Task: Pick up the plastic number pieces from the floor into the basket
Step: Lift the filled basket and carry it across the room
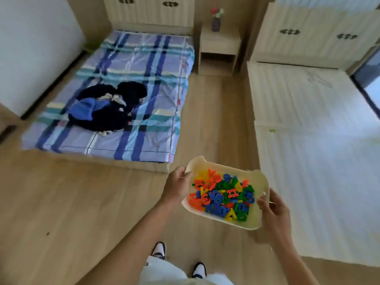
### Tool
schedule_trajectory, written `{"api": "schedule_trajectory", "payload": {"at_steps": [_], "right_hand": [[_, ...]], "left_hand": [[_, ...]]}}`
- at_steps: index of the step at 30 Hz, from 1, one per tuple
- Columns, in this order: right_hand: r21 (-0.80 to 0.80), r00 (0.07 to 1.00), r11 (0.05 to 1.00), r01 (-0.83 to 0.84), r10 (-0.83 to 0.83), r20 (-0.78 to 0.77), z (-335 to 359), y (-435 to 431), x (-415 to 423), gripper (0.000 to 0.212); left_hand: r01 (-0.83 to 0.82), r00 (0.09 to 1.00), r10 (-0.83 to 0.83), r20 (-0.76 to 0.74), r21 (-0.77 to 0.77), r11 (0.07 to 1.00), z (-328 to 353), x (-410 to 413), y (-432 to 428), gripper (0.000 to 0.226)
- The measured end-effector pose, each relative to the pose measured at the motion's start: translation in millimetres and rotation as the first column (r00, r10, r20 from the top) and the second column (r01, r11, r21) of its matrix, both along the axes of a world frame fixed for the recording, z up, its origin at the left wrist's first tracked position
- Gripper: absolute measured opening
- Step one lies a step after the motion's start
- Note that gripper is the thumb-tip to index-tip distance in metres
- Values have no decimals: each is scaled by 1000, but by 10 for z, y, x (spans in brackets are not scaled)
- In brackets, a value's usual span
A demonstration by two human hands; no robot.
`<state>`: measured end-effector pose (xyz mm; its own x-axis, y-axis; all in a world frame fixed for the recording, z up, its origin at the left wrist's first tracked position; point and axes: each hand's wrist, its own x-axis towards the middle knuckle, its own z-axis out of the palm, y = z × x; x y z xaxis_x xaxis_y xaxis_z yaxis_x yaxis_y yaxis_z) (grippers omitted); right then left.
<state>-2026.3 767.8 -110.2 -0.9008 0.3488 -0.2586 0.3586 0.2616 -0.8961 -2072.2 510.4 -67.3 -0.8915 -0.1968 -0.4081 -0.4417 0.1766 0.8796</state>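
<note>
A cream plastic basket (257, 220) is held in the air above the wooden floor, in front of me. It is full of several plastic number and letter pieces (222, 194) in orange, blue, green and yellow. My left hand (176, 187) grips the basket's left rim, thumb over the edge. My right hand (274, 214) grips the right rim, fingers curled under it. No loose pieces show on the floor in this view.
A bed with a blue plaid sheet (127, 83) and a heap of dark clothes (109, 108) lies to the left. A white mattress (316, 145) lies to the right. A small bedside cabinet (218, 52) with a vase stands between them. My shoes (159, 249) stand on the wooden floor.
</note>
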Motion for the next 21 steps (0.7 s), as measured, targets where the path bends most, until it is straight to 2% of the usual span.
{"api": "schedule_trajectory", "payload": {"at_steps": [3, 4, 6, 11, 16, 21], "right_hand": [[28, 988, 990, -139, 141, -66, 114, -495, -179, 34], [47, 974, 976, -213, 216, -71, 156, -806, -214, 34], [74, 958, 961, -267, 272, -85, 215, -1064, -273, 34], [112, 856, 860, -498, 508, -94, 301, -2379, -209, 43], [119, 783, 783, -610, 619, -61, 360, -3467, -31, 52], [115, 690, 693, -712, 720, -69, 452, -4687, 160, 50]], "left_hand": [[-215, 976, 216, -31, 27, 976, 137, 267, -502, 33], [-316, 948, 317, -39, 43, 948, 167, 442, -796, 28], [-368, 928, 369, -59, 33, 929, 208, 558, -1035, 12], [-587, 799, 587, -130, 45, 808, 284, 1284, -2175, 17], [-652, 741, 646, -184, 38, 758, 418, 1865, -3017, 17], [-696, 703, 686, -188, 19, 718, 457, 2395, -3992, 25]]}}
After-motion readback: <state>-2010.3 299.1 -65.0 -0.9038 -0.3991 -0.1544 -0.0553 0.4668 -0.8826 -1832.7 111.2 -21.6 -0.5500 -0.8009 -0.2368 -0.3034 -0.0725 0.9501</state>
